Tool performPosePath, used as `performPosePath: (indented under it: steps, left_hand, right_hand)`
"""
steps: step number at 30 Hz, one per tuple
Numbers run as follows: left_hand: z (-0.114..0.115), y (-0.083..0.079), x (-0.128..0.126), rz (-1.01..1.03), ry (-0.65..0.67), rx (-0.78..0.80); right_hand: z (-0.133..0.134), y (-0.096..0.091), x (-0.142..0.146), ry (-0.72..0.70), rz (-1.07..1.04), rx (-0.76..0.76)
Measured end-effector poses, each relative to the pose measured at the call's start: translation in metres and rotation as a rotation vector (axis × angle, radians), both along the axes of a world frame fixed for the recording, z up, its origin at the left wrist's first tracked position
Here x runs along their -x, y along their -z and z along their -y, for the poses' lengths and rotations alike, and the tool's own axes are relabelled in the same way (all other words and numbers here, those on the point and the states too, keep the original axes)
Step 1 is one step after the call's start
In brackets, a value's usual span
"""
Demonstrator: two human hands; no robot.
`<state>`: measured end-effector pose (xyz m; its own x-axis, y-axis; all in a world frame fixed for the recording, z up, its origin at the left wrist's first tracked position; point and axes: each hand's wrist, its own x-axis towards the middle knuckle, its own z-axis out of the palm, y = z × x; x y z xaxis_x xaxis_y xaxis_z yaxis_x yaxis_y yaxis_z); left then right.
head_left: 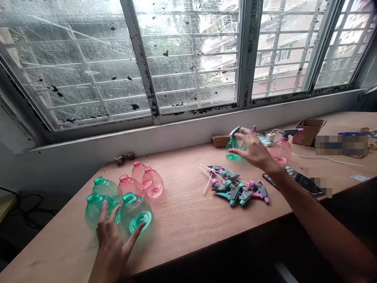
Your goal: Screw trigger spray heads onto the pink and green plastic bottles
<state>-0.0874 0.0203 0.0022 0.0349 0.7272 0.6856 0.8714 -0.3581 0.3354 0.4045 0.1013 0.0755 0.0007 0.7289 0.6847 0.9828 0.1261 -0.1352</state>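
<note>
green bottle (136,214) touched by left hand (113,239) — grip released, right hand (255,152) spread beside green sprayer (232,148) — grip released

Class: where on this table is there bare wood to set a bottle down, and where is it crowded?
Bare wood lies between the empty bottles and the spray heads, and along the front edge of the table. Crowded: the right end, with spray bottles, phone and box.
</note>
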Motion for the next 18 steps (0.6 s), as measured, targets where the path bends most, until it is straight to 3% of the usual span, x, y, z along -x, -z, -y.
performPosePath:
  steps: [1,3,8,14,18]
  left_hand:
    - [0.0,-0.002,-0.001,-0.026,0.004,-0.056]
    - [0.0,-0.007,-0.003,-0.098,0.014,-0.162]
    - [0.007,-0.016,-0.019,-0.162,0.08,-0.214]
    - [0.016,-0.024,-0.07,-0.082,0.34,-0.204]
    - [0.025,-0.03,-0.1,-0.172,0.494,-0.113]
  right_hand:
    - [-0.016,-0.01,-0.011,0.086,0.066,-0.038]
    - [-0.049,-0.022,-0.029,0.169,0.264,0.051]
    - [-0.105,-0.021,-0.041,0.139,0.383,0.17]
    - [-0.124,-0.014,-0.011,0.064,0.441,0.171]
    - [-0.122,-0.016,-0.019,0.135,0.372,0.176]
